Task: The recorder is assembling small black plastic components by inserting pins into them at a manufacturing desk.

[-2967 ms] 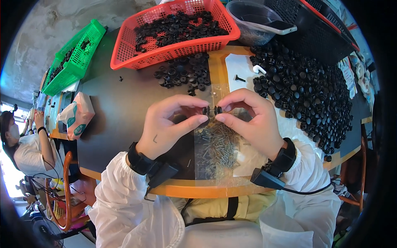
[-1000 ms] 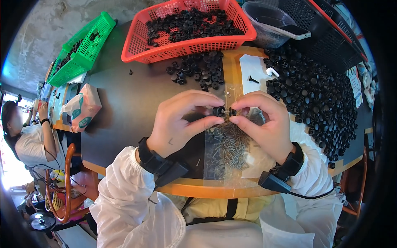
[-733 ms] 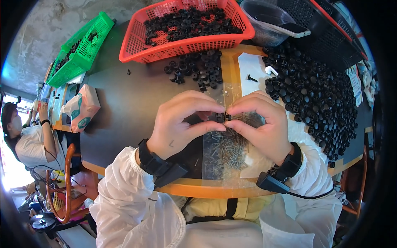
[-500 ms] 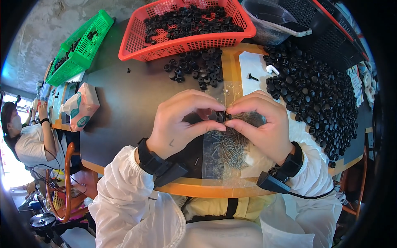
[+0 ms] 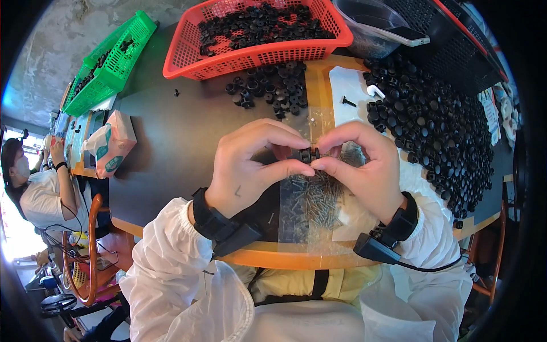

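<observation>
Between the fingertips of both my hands is a small black plastic part, spool-like in outline. My left hand pinches its left side with thumb and forefinger. From the other side my right hand grips it the same way. Below the hands lies a pile of metal screws on a clear plastic sheet. Loose black plastic parts are scattered beyond my hands. To the right, a big heap of black round-capped parts covers a white sheet, with a single black bolt beside it.
A red basket full of black parts stands at the back, a green basket at the far left. Nearby are a tissue pack, a clear tub with a phone on it and a black crate. Another person sits left.
Both hands still hold the black part in nearly the same place. My right fingers have shifted slightly, and more of the part shows between the fingertips.
</observation>
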The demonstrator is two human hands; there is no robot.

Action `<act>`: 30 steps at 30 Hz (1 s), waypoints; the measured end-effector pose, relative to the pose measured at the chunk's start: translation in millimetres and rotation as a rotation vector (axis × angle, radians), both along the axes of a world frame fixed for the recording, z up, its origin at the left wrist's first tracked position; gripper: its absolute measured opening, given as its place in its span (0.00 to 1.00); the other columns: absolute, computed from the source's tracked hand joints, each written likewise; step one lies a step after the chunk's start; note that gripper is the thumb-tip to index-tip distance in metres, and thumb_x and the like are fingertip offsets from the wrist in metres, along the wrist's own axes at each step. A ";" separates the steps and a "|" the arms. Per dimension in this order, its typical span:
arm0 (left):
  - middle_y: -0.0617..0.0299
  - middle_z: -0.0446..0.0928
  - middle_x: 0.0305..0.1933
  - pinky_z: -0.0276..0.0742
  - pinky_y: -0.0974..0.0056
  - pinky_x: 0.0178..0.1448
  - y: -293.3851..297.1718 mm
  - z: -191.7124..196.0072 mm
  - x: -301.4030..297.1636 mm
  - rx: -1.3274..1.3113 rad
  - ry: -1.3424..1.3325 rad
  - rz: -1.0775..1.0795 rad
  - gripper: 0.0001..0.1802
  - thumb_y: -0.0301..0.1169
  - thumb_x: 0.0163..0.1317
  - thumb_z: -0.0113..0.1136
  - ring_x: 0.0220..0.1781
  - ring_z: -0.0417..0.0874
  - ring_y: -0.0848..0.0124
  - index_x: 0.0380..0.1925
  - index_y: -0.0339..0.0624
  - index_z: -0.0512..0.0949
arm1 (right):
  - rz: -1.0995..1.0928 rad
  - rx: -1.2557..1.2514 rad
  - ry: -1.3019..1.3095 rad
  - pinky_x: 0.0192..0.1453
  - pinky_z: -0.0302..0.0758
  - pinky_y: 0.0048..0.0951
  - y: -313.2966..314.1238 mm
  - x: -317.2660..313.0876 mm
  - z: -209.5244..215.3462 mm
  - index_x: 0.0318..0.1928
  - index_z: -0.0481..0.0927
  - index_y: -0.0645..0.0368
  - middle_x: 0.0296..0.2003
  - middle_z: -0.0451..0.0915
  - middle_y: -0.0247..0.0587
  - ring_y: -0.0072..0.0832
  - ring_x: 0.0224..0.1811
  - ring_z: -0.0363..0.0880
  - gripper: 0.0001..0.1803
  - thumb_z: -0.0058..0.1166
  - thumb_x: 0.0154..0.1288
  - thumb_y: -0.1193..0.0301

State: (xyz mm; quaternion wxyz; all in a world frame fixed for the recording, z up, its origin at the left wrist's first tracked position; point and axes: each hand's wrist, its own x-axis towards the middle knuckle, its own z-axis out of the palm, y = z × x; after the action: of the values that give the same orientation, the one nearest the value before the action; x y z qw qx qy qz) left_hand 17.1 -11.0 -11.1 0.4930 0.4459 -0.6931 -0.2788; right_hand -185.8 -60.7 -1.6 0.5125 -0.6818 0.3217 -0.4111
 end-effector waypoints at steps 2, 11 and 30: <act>0.54 0.82 0.42 0.80 0.68 0.41 1.5 0.9 -1.6 -0.029 0.007 0.003 0.18 0.22 0.44 0.78 0.37 0.83 0.70 0.36 0.35 0.81 | 0.037 -0.142 0.053 0.42 0.75 0.27 -1.7 -2.3 -3.8 0.36 0.85 0.59 0.33 0.84 0.36 0.25 0.36 0.80 0.12 0.71 0.48 0.77; 0.53 0.81 0.41 0.79 0.67 0.42 0.8 0.4 -4.7 -0.091 0.063 -0.010 0.19 0.19 0.41 0.78 0.39 0.82 0.69 0.35 0.35 0.81 | 0.060 -0.301 -0.010 0.45 0.73 0.27 -5.6 -3.7 -9.5 0.36 0.86 0.56 0.34 0.85 0.34 0.28 0.39 0.79 0.13 0.72 0.47 0.76; 0.62 0.85 0.36 0.77 0.66 0.40 -1.4 3.6 -2.8 -0.206 -0.073 -0.024 0.19 0.24 0.37 0.77 0.36 0.83 0.66 0.34 0.41 0.84 | 0.113 -0.121 -0.050 0.39 0.72 0.24 -6.4 -5.9 -8.4 0.29 0.83 0.59 0.29 0.82 0.33 0.23 0.31 0.76 0.12 0.74 0.44 0.75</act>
State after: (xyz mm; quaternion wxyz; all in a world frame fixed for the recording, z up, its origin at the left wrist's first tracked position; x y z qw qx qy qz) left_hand 14.3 -12.4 -7.5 0.5074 0.3942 -0.7409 -0.1956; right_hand -191.6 -67.1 -10.0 0.5007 -0.7179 0.2444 -0.4172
